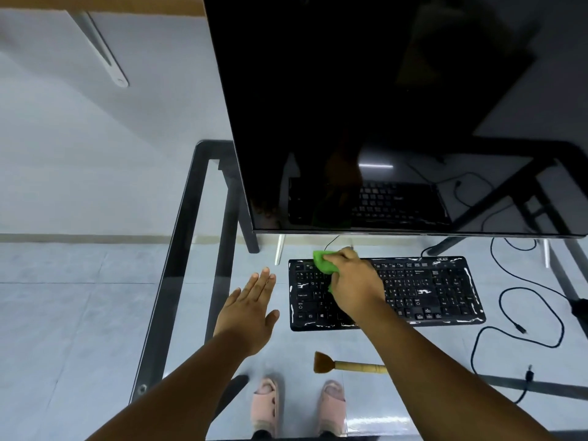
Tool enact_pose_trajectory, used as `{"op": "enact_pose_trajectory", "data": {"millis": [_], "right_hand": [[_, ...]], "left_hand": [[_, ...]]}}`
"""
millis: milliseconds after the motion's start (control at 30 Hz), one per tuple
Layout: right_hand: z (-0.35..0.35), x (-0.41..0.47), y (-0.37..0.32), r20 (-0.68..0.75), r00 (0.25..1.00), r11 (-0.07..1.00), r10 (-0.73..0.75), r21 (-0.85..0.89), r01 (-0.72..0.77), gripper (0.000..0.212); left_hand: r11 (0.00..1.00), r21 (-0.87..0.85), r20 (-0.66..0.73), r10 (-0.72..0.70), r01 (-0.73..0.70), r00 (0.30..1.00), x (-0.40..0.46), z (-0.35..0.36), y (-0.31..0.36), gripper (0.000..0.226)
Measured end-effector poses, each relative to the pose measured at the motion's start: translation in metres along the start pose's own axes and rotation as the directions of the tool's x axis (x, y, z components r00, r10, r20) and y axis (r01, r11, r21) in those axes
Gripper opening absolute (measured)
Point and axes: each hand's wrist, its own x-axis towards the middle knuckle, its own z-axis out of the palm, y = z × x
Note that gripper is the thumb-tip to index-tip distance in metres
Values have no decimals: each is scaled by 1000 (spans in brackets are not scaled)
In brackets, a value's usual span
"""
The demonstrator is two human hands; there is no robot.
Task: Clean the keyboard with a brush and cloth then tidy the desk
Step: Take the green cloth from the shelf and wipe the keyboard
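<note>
**Two hands at a glass desk, one wiping the keyboard**

Two bare hands reach over a clear glass desk with a black frame (178,249). The right hand (353,281) grips a bunched bright green cloth (323,262) and presses it on the upper left keys of a black full-size keyboard (429,291), whose glossy edges catch white glare. The left hand (251,310) hovers flat with fingers straight and together, holding nothing, just left of the keyboard.

Nearer the person, a small brush with brown bristles and a pale wooden handle (346,364) lies on the glass, apart from the keyboard, its handle end hidden under the right forearm. A large dark monitor (366,106) hangs over the far edge of the keyboard and mirrors its keys. Black cables (534,316) loop across the glass at the right. Through the glass show two feet in pink slippers (265,405).

A logo marks the keyboard's top right corner, too small to read surely; "Caps Lock" is faintly legible on a left key.
</note>
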Motion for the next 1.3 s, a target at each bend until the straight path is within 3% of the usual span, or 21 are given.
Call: {"op": "enact_pose_trajectory", "data": {"millis": [100,200,300,500,633,733,933,1167,1300], "right_hand": [[-4,10,-12,25,998,999,49,15,-50,54],[1,9,-30,90,993,997,-72,32,69,66],[6,1,-24,98,984,989,-149,-3,150,64],[3,3,-17,33,999,999,-31,10,31,65],[2,3,-34,120,982,987,-144,-56,152,75],[3,-3,-28,146,958,960,-248,-97,264,71],[-2,7,-35,104,985,988,-135,-63,142,73],[2,-8,-30,180,925,930,-336,-93,356,70],[1,0,-33,133,949,949,-285,-99,298,68]], "left_hand": [[1000,7,-9,-2,2,1000,0,-1,1,66],[1000,5,-11,-5,5,1000,-1,0,1,66],[1000,2,-7,3,-3,1000,-1,0,-1,67],[1000,6,0,3,-3,1000,0,1,-2,67],[1000,-16,0,4,-4,1000,-1,0,-2,68],[999,-44,-7,2,-2,1000,-1,1,-4,70],[993,-109,-18,-51,49,999,-2,0,-5,80],[989,-144,9,-41,42,999,0,-1,-9,83],[988,-146,10,-42,43,999,2,-1,-10,82]]}}
